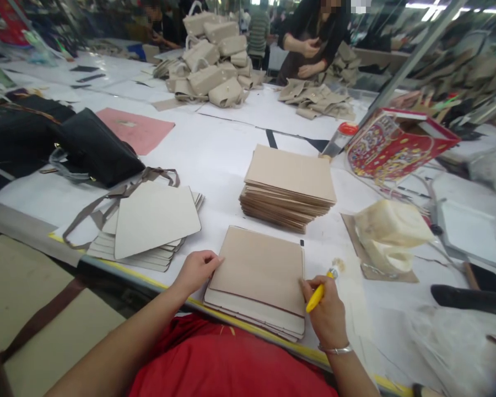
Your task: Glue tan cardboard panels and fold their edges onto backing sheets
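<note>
A tan rectangular panel lies on top of a low stack of white-edged boards at the table's front edge. My left hand has its thumb and fingers closed at the panel's left edge. In my right hand is a yellow-handled brush, its bristle end pointing up and away from me. The thumb and fingertips of that hand also touch the panel's right edge. Just behind stands a taller stack of tan panels. To the left, pale grey boards lie fanned in a loose pile.
A cream block-shaped container sits on a board at right, near a red patterned box and a red-lidded jar. Black bags lie at left beside a pink sheet. Beige bags are heaped far back; a co-worker stands there.
</note>
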Demonstrator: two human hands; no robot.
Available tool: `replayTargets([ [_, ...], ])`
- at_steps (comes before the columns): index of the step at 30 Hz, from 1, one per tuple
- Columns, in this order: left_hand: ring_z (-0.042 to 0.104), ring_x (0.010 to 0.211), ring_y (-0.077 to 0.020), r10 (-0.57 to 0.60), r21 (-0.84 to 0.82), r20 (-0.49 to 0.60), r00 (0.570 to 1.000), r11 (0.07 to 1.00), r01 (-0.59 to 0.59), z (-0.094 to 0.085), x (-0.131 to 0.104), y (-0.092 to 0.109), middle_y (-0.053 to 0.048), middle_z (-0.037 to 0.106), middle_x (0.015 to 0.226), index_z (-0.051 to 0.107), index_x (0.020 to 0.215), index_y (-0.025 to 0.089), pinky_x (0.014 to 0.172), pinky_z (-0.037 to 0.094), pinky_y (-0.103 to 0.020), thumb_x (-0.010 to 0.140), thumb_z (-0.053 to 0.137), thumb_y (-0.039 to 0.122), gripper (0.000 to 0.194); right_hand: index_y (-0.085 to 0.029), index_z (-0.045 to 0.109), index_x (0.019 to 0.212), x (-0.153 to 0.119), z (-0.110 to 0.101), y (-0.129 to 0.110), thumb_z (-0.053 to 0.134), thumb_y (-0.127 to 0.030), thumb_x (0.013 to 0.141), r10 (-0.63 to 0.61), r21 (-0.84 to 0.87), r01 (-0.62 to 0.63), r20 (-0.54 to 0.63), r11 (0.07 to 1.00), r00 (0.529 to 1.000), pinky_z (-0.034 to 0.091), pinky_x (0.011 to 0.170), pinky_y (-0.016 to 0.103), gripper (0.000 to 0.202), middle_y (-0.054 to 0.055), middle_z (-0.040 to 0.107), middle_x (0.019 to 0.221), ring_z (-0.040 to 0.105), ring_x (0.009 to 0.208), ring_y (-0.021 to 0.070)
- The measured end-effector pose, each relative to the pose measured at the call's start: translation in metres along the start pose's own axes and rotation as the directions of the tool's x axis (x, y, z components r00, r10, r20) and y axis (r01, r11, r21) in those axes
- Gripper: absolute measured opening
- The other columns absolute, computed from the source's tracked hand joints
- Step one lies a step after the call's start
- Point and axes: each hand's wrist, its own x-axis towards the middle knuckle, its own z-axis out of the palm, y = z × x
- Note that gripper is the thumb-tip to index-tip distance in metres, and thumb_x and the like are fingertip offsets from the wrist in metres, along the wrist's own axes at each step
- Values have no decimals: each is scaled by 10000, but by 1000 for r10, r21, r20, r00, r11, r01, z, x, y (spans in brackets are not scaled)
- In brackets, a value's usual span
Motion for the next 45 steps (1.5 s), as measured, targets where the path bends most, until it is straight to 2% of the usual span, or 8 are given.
replayTargets([
  [10, 434, 435, -114, -65, -96, 23, 998, 993, 67, 2, 8, 1, 40, 466, 471, 605, 612, 156, 429, 310, -230, 680, 566, 502, 355, -231, 434, 843, -1, 1, -2, 490, -538, 781, 22, -38, -22, 23, 999, 999, 433, 548, 281, 319, 28, 644, 726, 614, 585, 192],
  [13, 432, 439, -112, -51, -84, 13, 999, 995, 51, 2, 10, 0, 39, 461, 476, 581, 584, 159, 428, 309, -229, 679, 562, 510, 364, -234, 428, 841, 1, 2, -2, 490, -534, 783, 16, -47, -14, 40, 999, 999, 421, 536, 274, 312, 20, 636, 719, 607, 578, 187],
  [19, 416, 421, -108, -92, -53, 47, 995, 994, 94, 4, 10, 0, 44, 444, 444, 519, 550, 171, 423, 293, -216, 703, 546, 497, 361, -228, 419, 831, 2, -1, -3, 480, -512, 794, 19, -42, -18, 35, 999, 999, 393, 511, 267, 293, 12, 606, 675, 570, 532, 174],
  [26, 391, 414, -110, -107, 61, 71, 992, 993, 102, 4, 11, 5, 39, 446, 402, 546, 526, 178, 429, 263, -217, 690, 564, 508, 369, -228, 413, 852, 1, -4, -5, 468, -427, 826, 68, 55, -72, 79, 996, 995, 395, 539, 243, 208, -16, 580, 668, 555, 544, 143],
  [33, 373, 400, -113, -154, 44, 64, 986, 988, 151, 6, 9, 12, 43, 425, 384, 540, 516, 188, 413, 249, -222, 654, 585, 532, 374, -224, 434, 865, 1, -7, -6, 463, -415, 824, 58, -6, -58, 80, 998, 995, 349, 507, 241, 197, -19, 551, 636, 527, 521, 147],
  [41, 370, 401, -109, -120, 121, 77, 990, 986, 111, 4, 14, 11, 45, 418, 380, 516, 511, 187, 429, 256, -226, 690, 544, 507, 367, -221, 431, 883, 4, -7, -7, 467, -395, 816, 51, -59, -44, 136, 997, 989, 314, 478, 228, 189, -37, 502, 561, 510, 489, 146],
  [45, 407, 459, -117, -32, 240, 108, 994, 971, 6, -2, 19, 15, 24, 467, 418, 523, 492, 177, 462, 263, -234, 696, 525, 457, 346, -218, 447, 897, 6, -6, -8, 476, -443, 793, 35, -138, -17, 129, 990, 991, 304, 476, 233, 250, -17, 526, 591, 506, 495, 154],
])
